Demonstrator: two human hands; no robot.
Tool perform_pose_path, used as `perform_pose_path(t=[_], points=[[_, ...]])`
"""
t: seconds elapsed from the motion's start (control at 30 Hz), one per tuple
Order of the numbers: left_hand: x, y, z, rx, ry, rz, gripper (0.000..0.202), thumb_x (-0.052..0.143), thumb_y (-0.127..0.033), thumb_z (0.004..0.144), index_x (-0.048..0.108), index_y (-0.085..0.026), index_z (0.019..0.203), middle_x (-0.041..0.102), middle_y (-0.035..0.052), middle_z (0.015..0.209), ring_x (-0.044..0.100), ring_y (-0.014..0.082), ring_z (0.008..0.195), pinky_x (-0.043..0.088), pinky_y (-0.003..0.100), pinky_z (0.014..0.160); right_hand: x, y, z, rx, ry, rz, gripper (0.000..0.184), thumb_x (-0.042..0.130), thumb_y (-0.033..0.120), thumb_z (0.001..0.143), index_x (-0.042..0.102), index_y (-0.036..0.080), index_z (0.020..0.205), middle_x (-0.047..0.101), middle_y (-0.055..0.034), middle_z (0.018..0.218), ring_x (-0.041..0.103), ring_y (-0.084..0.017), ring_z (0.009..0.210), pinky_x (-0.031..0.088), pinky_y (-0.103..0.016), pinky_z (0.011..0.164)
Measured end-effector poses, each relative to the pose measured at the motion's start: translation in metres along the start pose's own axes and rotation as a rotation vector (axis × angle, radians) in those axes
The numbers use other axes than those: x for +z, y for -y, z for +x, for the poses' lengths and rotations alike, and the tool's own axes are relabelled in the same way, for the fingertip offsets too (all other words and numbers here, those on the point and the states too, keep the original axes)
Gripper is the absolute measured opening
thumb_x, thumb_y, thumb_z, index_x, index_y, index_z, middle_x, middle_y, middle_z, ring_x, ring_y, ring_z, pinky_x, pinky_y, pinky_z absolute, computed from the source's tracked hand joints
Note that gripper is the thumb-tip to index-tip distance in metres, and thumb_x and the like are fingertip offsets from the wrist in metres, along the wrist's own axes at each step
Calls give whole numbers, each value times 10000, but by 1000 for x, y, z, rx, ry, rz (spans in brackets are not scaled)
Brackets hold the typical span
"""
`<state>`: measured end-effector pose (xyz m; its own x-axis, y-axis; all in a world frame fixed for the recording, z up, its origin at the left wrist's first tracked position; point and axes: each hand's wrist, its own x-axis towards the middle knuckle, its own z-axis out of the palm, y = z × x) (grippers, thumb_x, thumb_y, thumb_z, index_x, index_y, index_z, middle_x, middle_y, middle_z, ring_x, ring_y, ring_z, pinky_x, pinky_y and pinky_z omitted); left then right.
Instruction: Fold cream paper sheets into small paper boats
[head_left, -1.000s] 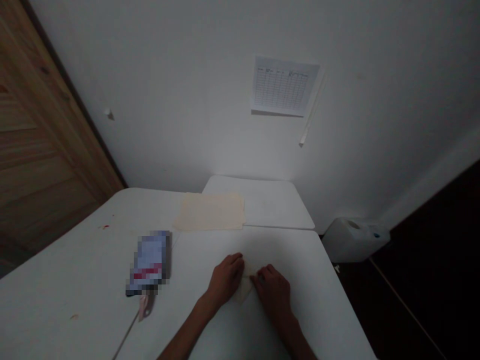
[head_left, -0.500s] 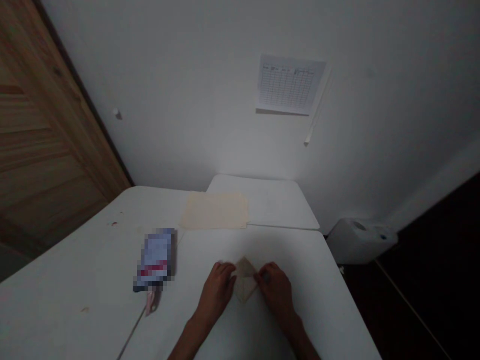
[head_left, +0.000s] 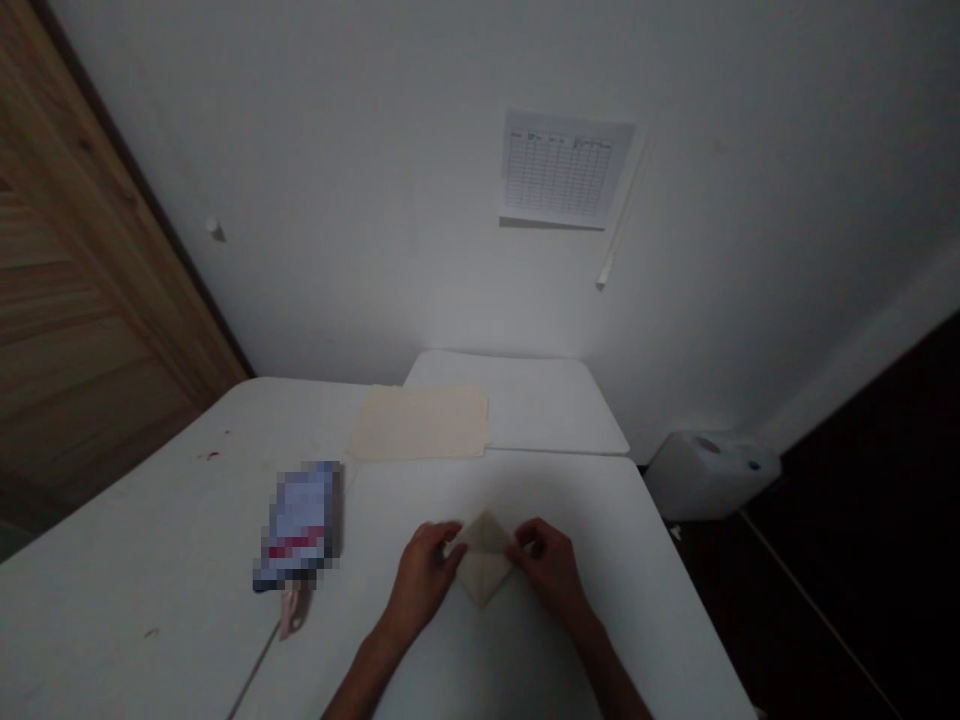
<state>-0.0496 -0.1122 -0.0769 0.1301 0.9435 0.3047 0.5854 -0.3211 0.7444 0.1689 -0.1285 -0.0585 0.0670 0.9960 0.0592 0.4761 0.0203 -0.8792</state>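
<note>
The left hand and the right hand work close together on a white tabletop, with a folded sheet of cream paper between them. The sheet forms a rough diamond, its lower point towards the person and its side corners at the hands. The left fingers lie narrow and close together against the sheet's left corner, and the right fingers curl in over its right corner. Both sets seem to hold the paper lightly at its edges, though the exact grip is too dim to tell.

Taking the hands as the centre and straight ahead as 12 o'clock, a flat stack of cream paper lies at about 11 o'clock, near the table's far edge. A packet, pixelated beyond reading, lies at 9 o'clock with a small pale pink tag touching its lower end. A second white table abuts the first at 12 o'clock. Further off, a printed grid sheet is fixed to the wall at 12 o'clock, a wooden door stands at 10 o'clock, and a white plastic canister sits on the dark floor at 2 o'clock
</note>
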Motion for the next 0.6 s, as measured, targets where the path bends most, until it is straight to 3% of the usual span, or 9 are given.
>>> perform_pose_path(t=[0.1,0.27,0.37,0.47,0.6], points=[[-6,-5,6,-35,53,-65,204,577,-352,858,694,-196,918,680,42,829,627,190,746,508,318,690,-2,-2,1,-19,37,14,245,655,285,751,680,208,982,692,8,779,561,-126,576,434,-222,567],[-16,-13,15,25,37,-74,196,600,-356,852,682,-196,774,671,25,758,606,171,697,483,287,648,-9,4,9,-159,58,-73,104,643,286,799,715,211,802,688,10,757,544,-120,594,418,-226,587],[-21,-20,25,171,-43,-79,177,600,-331,871,677,-202,777,680,27,780,606,174,746,490,296,681,-15,12,20,-296,-31,-93,104,645,281,821,714,215,781,680,-3,773,564,-133,651,433,-236,616],[-25,-22,35,408,-146,-71,115,590,-255,889,679,-199,843,690,43,845,607,176,812,504,317,737,-19,15,32,-459,-156,-153,80,652,259,839,718,223,813,683,-30,840,586,-165,769,462,-270,689],[-23,-14,37,603,-91,144,155,524,-150,908,666,-191,953,694,70,938,600,189,859,519,340,756,-16,4,35,-637,-200,-353,123,613,186,879,719,236,843,694,-37,881,575,-178,829,463,-298,757]])
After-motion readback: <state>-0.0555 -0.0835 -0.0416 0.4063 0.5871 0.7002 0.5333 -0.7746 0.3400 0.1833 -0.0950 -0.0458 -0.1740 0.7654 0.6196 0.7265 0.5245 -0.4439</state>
